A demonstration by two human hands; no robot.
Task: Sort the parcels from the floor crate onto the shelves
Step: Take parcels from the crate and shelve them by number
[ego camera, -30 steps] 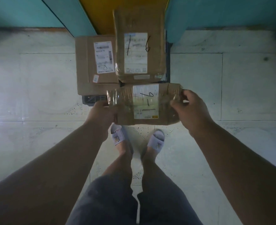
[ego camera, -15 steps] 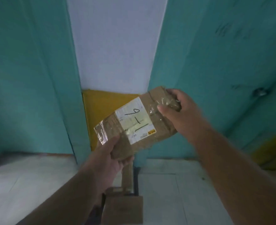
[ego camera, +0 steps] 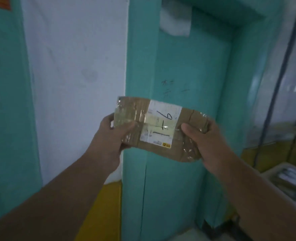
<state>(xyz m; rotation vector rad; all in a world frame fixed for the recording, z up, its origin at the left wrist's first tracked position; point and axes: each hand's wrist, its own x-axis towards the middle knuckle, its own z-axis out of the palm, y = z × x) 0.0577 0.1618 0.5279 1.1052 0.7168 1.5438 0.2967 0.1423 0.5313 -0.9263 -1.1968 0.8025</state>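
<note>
Teal paint covers the pillar [ego camera: 178,66] that fills the view behind everything, with a pale wall [ego camera: 74,66] to its left and what may be shelving at the far right edge, too blurred to be sure. Held up in front of the pillar is the cardboard parcel [ego camera: 161,129], its long axis running left to right and dipping slightly toward the right, label facing the person. The left hand [ego camera: 112,136] grips one short end and the right hand [ego camera: 203,141] grips the other, thumbs on top. Both are equally near; any shelf likely lies rightward.
</note>
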